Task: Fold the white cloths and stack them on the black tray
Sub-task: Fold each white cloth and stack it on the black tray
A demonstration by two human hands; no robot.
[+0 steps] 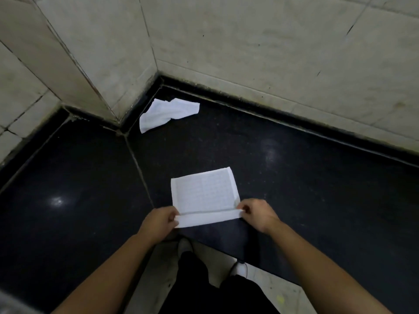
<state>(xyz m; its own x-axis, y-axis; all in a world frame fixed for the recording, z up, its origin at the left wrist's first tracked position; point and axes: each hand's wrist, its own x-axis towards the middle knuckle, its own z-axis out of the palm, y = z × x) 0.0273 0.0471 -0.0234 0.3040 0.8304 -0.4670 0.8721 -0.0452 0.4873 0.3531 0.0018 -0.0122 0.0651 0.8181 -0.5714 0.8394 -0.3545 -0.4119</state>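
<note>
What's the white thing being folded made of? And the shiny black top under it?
The white cloth looks like thin woven fabric, maybe cotton, matte: a faint grid weave shows. The black countertop looks like polished stone, perhaps granite: speckled, with glossy light spots.

L hand (162,219), R hand (256,213): fingers pinching cloth (204,193).
</note>
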